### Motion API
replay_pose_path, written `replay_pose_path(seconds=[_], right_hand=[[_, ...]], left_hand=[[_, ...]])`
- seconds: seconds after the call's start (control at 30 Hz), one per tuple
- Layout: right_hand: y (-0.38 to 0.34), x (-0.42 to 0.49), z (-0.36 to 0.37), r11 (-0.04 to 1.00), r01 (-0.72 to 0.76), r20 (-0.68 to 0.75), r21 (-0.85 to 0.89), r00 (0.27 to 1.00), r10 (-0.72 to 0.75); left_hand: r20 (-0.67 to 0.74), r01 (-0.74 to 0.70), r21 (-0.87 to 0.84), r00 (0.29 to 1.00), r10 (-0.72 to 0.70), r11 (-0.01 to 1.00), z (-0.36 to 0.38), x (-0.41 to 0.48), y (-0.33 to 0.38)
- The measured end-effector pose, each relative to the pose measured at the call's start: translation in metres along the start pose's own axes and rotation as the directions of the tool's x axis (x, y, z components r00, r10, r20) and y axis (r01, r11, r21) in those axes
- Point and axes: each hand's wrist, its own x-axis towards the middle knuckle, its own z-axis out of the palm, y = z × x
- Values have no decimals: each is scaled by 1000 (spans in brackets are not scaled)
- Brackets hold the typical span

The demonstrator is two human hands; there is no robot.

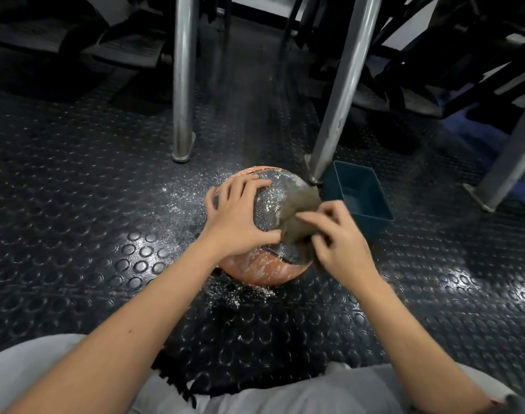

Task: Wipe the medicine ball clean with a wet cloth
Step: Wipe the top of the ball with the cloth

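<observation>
**Black floor (76,234), dusty ball (267,268)**

The ball sits on the studded floor with white powder (183,198) around it. The left hand (237,222) presses spread on its top. The right hand (341,243) pinches a cloth (300,210) against the ball's right side.

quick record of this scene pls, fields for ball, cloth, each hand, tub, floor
ball: medicine ball, orange and black, on the floor, white dust on its surface
cloth: grey cloth against the ball's upper right side, blurred
left hand: left hand spread over the ball's top left, pressing on it
right hand: right hand grips the cloth
tub: teal tub just right of the ball, beside a metal leg; contents unclear
floor: dark studded floor, white powder scattered round the ball
</observation>
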Motion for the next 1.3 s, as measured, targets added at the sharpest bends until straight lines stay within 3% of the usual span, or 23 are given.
replay_pose_path(seconds=[0.07,0.13,0.2,0.27,0.3,0.33,0.4,0.47,0.5,0.57,0.63,0.67,0.73,0.8,0.83,0.9,0.97,1.0,1.07,1.13,1.17,1.23,1.3], right_hand=[[19,1,-4,948,-295,9,-123,954,298],[19,5,-13,901,-417,-120,-121,907,403],[-5,13,-15,972,-234,-241,33,942,235],[-21,12,-7,995,3,-177,100,984,15],[-18,7,0,996,47,-101,71,994,-39],[-9,5,3,1000,13,-37,18,999,-12],[12,7,-1,956,-258,8,-141,965,261],[18,12,-11,903,-395,-104,-167,918,382],[10,15,-15,931,-351,-186,-96,925,330],[-10,20,-15,992,-116,-277,44,953,123],[-13,12,-5,997,60,-150,54,987,-51],[-7,8,1,999,36,-59,25,998,-34],[12,9,-1,971,-223,15,-84,974,225],[19,13,-11,915,-376,-102,-144,926,364],[15,15,-16,933,-349,-182,-86,927,329],[-1,15,-18,988,-146,-241,51,958,153],[-5,8,-9,990,17,-102,143,995,-2],[0,5,-4,986,-5,-27,165,1000,9],[18,8,-7,978,-190,0,83,982,191],[27,12,-18,932,-362,-73,-26,930,359],[23,14,-22,927,-374,-141,15,917,373],[3,16,-23,953,-240,-227,184,933,279],[-13,10,-15,961,-45,-169,272,981,94]], left_hand=[[4,5,16,1000,-5,1000,0,-1,0],[15,9,15,1000,-9,1000,1,0,2],[9,9,13,1000,-9,1000,1,0,2],[4,10,15,1000,-10,1000,0,0,3],[6,9,15,1000,-9,1000,0,-1,2],[4,8,17,1000,-8,1000,0,-2,1],[2,4,22,1000,-4,1000,0,-4,1],[6,0,31,1000,0,1000,1,-2,1],[7,-4,34,1000,4,999,2,-1,1],[-6,-9,29,1000,9,1000,2,-1,0],[-14,-10,28,1000,11,1000,2,-3,-1],[-12,-5,24,1000,6,1000,1,-3,-1],[0,6,21,1000,-6,1000,0,-4,0],[1,7,31,1000,-7,1000,-1,-3,1],[3,5,32,1000,-6,999,-1,-2,2],[6,4,22,1000,-4,1000,0,-2,1],[25,-1,18,1000,0,1000,-1,-2,-1],[44,-9,28,999,8,1000,-3,-2,-4],[97,-35,63,995,28,997,-7,-1,-9],[139,-60,92,989,47,994,-10,0,-14],[151,-68,100,987,53,993,-11,0,-15],[155,-55,90,987,41,994,-11,2,-16],[144,-28,56,989,20,998,-12,4,-16]])
